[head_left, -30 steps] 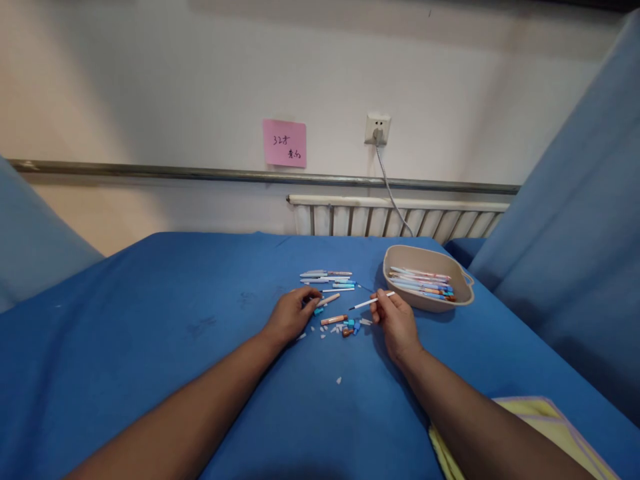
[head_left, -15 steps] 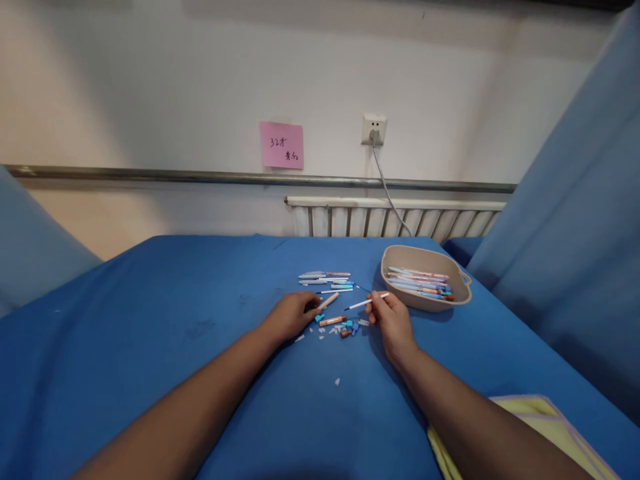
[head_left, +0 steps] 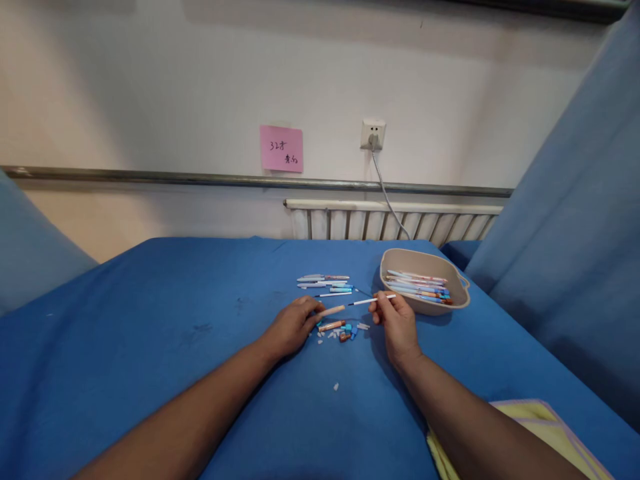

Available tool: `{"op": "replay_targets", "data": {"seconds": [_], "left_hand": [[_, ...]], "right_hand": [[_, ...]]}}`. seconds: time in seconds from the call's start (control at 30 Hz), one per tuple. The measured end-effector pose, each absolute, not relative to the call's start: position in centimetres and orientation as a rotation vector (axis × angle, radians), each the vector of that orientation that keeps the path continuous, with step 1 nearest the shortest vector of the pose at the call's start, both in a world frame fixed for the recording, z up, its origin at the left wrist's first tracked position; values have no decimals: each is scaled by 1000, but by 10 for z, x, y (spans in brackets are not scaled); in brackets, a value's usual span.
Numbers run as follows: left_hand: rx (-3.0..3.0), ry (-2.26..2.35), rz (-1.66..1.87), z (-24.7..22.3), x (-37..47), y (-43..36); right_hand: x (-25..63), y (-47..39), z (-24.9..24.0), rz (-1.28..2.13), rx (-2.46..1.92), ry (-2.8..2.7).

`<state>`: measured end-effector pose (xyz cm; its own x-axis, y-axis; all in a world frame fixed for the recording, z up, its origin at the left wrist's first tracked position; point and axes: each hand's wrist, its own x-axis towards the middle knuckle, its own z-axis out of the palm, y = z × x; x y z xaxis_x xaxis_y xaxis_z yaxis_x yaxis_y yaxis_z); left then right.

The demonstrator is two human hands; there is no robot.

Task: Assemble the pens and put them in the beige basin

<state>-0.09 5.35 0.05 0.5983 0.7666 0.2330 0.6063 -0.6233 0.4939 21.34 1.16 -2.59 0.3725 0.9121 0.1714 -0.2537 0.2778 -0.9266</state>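
Note:
My left hand point(head_left: 296, 324) is closed on one end of a light orange pen barrel point(head_left: 333, 311), whose other end points right. Between the fingers of my right hand point(head_left: 397, 320) is a thin white refill point(head_left: 371, 301), its dark tip facing the barrel with a small gap between them. Below the barrel lie an orange-brown pen part point(head_left: 331, 326), a brown piece point(head_left: 345, 338), blue pieces point(head_left: 354, 331) and several small clear bits. Just behind my hands, several pens point(head_left: 323, 277) and another refill point(head_left: 333, 295) lie on the blue cloth point(head_left: 200, 280).
A beige basket point(head_left: 457, 300) with several pens stands at the right, close behind my right hand. A yellow cloth point(head_left: 545, 423) lies at the lower right. One small clear piece point(head_left: 336, 387) rests nearer to me. Behind are a radiator point(head_left: 350, 223) and a plugged-in cable point(head_left: 384, 187).
The barrel in my left hand has turned flatter and moved slightly right. My right hand with the refill has shifted a little right, and the refill is more level.

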Motion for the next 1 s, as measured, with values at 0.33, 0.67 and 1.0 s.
{"op": "replay_targets", "data": {"seconds": [0.33, 0.67, 1.0], "left_hand": [[2224, 1032, 610, 9, 8, 40], [1402, 699, 368, 21, 20, 14], [1254, 622, 360, 16, 24, 12]], "right_hand": [[209, 8, -21, 957, -988, -953], [201, -4, -8, 1178, -895, -1099], [206, -5, -5, 1097, -904, -1113]]}}
